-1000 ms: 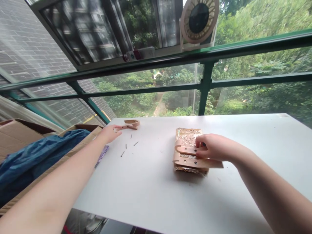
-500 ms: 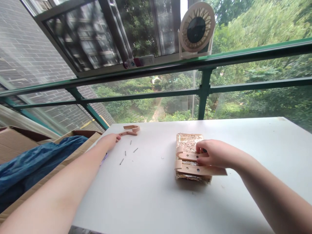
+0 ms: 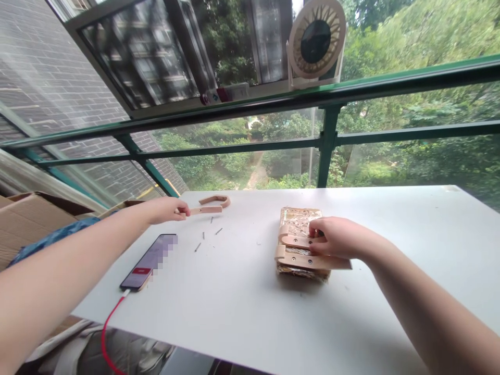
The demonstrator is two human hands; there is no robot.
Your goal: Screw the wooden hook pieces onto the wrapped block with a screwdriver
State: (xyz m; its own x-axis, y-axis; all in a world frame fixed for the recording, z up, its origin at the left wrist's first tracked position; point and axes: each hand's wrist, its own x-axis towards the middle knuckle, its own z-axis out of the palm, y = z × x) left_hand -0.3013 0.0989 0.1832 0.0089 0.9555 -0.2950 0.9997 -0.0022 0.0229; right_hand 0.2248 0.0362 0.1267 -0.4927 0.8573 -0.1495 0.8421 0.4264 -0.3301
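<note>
Running across the whole back, a green railing (image 3: 330,151) stands before trees and a brick wall. Nearer lies a broad white table (image 3: 242,312), with an open cardboard box (image 3: 42,221) at its left and blue cloth (image 3: 58,239) showing in it. A round fan (image 3: 317,41) stands above the railing. On the table, right of the middle, sits a brown block (image 3: 299,214) wrapped in shiny clear film. The right hand (image 3: 332,237) rests over it, fingers curled close together at the right end of the upper wooden strip (image 3: 291,241); whether they pinch it cannot be told. The left hand (image 3: 174,209) reaches to the table's far left corner, thumb and fingertips pinching the near end of a loose wooden piece (image 3: 209,210). Just behind that is a curved hook (image 3: 226,200); whether the two are joined is unclear. A phone (image 3: 146,263) lies near the left edge, a red cable (image 3: 105,333) plugged in. The lower wooden strip (image 3: 301,260) juts past the block's right side; both strips curl at the left. Smallest, four loose screws (image 3: 219,231) lie scattered between phone and block.
</note>
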